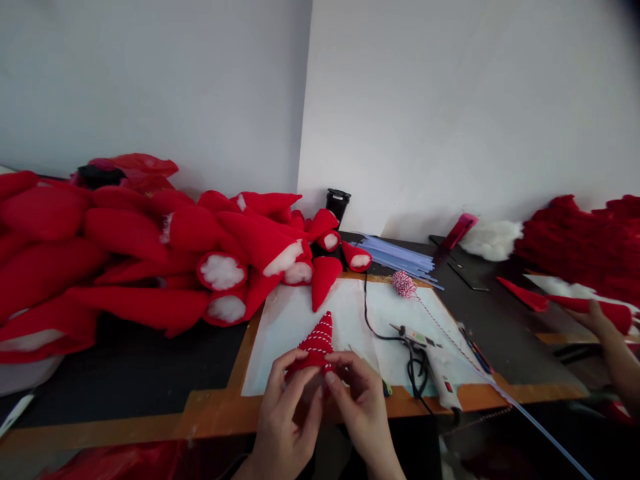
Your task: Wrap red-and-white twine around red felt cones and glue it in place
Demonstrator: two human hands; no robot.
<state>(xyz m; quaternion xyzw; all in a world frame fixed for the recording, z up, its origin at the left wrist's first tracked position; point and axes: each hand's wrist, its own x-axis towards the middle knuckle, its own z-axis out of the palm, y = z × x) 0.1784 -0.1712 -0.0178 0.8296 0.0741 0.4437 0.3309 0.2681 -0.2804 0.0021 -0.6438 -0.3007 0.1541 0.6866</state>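
A small red cone [320, 335] wound with red-and-white twisted cord points away from me over the white sheet. My left hand [289, 413] pinches its lower left side, with thumb and fingers closed on the fabric. On the right side of its base, my right hand [359, 407] grips the rim near the cord, thumb and forefinger close together. Fingers partly hide the cone's bottom edge. A white glue gun [436, 367] lies to the right of my hands, its black cable looped beside it. Further back sits a ball of red-and-white cord [404, 285], a strand trailing from it toward the lower right.
Stuffed red cones [125, 233] are heaped at the left. Translucent glue sticks [395, 257] lie behind the white sheet [285, 313], near a black container [337, 205]. At the right, another person's hand [597, 323] holds a red cone near white stuffing [493, 240] and dark red fluffy material [575, 240].
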